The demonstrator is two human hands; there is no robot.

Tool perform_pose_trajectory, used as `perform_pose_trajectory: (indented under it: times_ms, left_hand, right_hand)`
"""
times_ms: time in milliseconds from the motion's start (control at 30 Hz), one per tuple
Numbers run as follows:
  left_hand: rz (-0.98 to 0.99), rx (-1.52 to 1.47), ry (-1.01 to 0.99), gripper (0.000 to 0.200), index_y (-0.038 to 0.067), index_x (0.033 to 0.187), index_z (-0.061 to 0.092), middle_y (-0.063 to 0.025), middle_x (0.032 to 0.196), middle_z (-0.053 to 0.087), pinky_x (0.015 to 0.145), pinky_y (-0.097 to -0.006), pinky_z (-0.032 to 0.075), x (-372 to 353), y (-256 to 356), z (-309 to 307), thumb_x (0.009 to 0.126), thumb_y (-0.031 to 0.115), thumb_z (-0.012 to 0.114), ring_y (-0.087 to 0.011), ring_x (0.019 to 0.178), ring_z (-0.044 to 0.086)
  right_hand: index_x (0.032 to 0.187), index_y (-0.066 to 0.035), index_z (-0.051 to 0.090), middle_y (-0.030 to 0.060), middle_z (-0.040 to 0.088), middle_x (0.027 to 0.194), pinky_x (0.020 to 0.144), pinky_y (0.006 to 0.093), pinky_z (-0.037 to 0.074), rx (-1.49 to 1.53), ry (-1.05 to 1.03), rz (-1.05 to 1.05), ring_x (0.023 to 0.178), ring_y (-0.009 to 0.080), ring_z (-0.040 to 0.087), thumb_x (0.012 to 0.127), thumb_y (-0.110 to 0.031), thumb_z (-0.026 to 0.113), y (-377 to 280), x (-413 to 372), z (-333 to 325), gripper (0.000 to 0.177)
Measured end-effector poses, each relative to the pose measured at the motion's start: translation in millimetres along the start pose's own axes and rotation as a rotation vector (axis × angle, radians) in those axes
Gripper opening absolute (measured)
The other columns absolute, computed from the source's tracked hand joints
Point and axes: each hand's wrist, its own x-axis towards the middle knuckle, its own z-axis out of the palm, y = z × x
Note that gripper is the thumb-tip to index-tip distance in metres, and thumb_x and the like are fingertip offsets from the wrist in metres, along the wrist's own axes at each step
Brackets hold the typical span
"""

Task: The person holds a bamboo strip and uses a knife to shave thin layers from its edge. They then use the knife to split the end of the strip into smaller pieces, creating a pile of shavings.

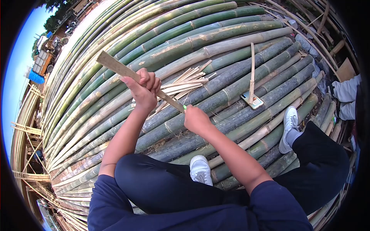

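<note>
A flat bamboo strip (117,67) slants across the middle of the view, its broad end up to the left. My left hand (144,89) is closed round its middle, thumb along the upper side. At the strip's lower end my right hand (197,120) is a fist. A small bright green piece (185,107) shows at the fist's top; the fingers hide what it belongs to. Just beyond my hands, a heap of thin split bamboo strips (185,84) lies on the bamboo poles (216,38).
To the right a phone (252,101) lies on the poles, with a narrow bamboo stick (252,71) across it. My white shoes (200,170) rest on the poles. Another person's trouser leg (347,92) shows at the right edge. A truck (41,61) stands far left.
</note>
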Motion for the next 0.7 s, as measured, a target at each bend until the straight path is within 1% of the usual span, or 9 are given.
perform_pose_trajectory:
  times_ms: [33, 67, 167, 267, 400, 467, 500, 567, 700]
  left_hand:
    - [-0.006, -0.003, -0.005, 0.07, 0.018, 0.063, 0.025, 0.0057, 0.048, 0.019, 0.039, -0.0243, 0.017, -2.4, -0.8, -1.5, 0.076, 0.087, 0.027, -0.0088, 0.039, 0.016]
    - [-0.011, -0.002, 0.0, 0.07, 0.018, 0.063, 0.025, 0.0057, 0.048, 0.019, 0.039, -0.0243, 0.017, -4.3, -1.8, -2.6, 0.076, 0.087, 0.027, -0.0088, 0.039, 0.016]
    - [-0.005, -0.013, -0.014, 0.07, 0.018, 0.063, 0.025, 0.0057, 0.048, 0.02, 0.039, -0.0243, 0.017, -2.7, -2.1, -1.7, 0.076, 0.087, 0.027, -0.0087, 0.039, 0.016]
    - [-0.002, 0.015, 0.013, 0.07, 0.018, 0.063, 0.026, 0.0058, 0.048, 0.02, 0.039, -0.0242, 0.017, 1.5, 0.4, -0.6, 0.075, 0.088, 0.027, -0.0086, 0.039, 0.017]
    - [-0.029, -0.007, 0.005, 0.072, 0.017, 0.064, 0.026, 0.0054, 0.05, 0.02, 0.04, -0.0246, 0.016, -5.5, -0.5, -3.5, 0.073, 0.089, 0.027, -0.0083, 0.042, 0.017]
    - [-0.035, -0.006, -0.012, 0.074, 0.016, 0.064, 0.025, 0.0049, 0.052, 0.021, 0.042, -0.0251, 0.016, -5.3, -0.7, -2.7, 0.072, 0.09, 0.028, -0.0082, 0.045, 0.016]
    - [-0.025, 0.012, 0.001, 0.074, 0.016, 0.064, 0.025, 0.0049, 0.052, 0.021, 0.042, -0.0251, 0.016, -4.5, -0.8, -2.3, 0.072, 0.09, 0.028, -0.0082, 0.045, 0.016]
    - [-0.014, 0.032, 0.013, 0.074, 0.016, 0.064, 0.025, 0.0049, 0.052, 0.021, 0.042, -0.025, 0.017, -2.3, 0.6, -1.8, 0.071, 0.09, 0.028, -0.0082, 0.045, 0.016]
    - [-0.041, 0.014, 0.018, 0.074, 0.016, 0.064, 0.025, 0.0049, 0.052, 0.021, 0.041, -0.0247, 0.017, -5.7, -0.4, -3.7, 0.072, 0.09, 0.027, -0.0083, 0.044, 0.017]
  right_hand:
    - [0.092, 0.006, 0.05, 0.0281, 0.064, 0.078, 0.069, 0.0504, 0.053, 0.024, 0.018, -0.016, 0.076, 0.0432, 0.066, 0.094, -0.012, 0.046, -11.9, -7.1, -14.5, 0.019]
    - [0.091, 0.006, 0.05, 0.0303, 0.061, 0.072, 0.066, 0.0548, 0.049, 0.109, 0.121, -0.036, 0.072, 0.0467, 0.062, 0.096, -0.014, 0.044, -21.9, -13.5, -20.3, 0.022]
    - [0.088, 0.006, 0.051, 0.0278, 0.064, 0.075, 0.066, 0.0504, 0.053, 0.047, 0.058, 0.01, 0.073, 0.0439, 0.065, 0.095, -0.013, 0.046, 8.9, -6.8, 30.9, 0.021]
    - [0.089, 0.006, 0.051, 0.0281, 0.063, 0.074, 0.065, 0.0507, 0.053, 0.05, 0.053, -0.026, 0.072, 0.045, 0.064, 0.095, -0.013, 0.046, 35.1, 1.9, 37.1, 0.021]
    - [0.091, 0.007, 0.052, 0.029, 0.064, 0.08, 0.067, 0.0504, 0.053, 0.102, 0.103, 0.009, 0.078, 0.0443, 0.064, 0.094, -0.014, 0.046, -12.4, -12.0, -10.9, 0.021]
    - [0.09, 0.006, 0.051, 0.0287, 0.063, 0.077, 0.066, 0.0508, 0.053, 0.047, 0.085, 0.021, 0.075, 0.0442, 0.064, 0.094, -0.015, 0.046, 27.5, -2.8, 42.9, 0.022]
    - [0.089, 0.005, 0.051, 0.0284, 0.063, 0.074, 0.065, 0.0511, 0.052, -0.005, 0.065, 0.033, 0.073, 0.0441, 0.064, 0.095, -0.015, 0.046, 27.7, -2.2, 45.1, 0.022]
    - [0.09, 0.005, 0.05, 0.0284, 0.063, 0.073, 0.065, 0.0517, 0.052, 0.002, 0.064, 0.018, 0.073, 0.0445, 0.064, 0.095, -0.016, 0.046, 36.3, 0.2, 43.4, 0.021]
    - [0.091, 0.004, 0.049, 0.0295, 0.063, 0.079, 0.07, 0.0529, 0.051, 0.124, 0.123, -0.022, 0.079, 0.0452, 0.064, 0.095, -0.017, 0.046, -4.9, -11.9, 2.9, 0.021]
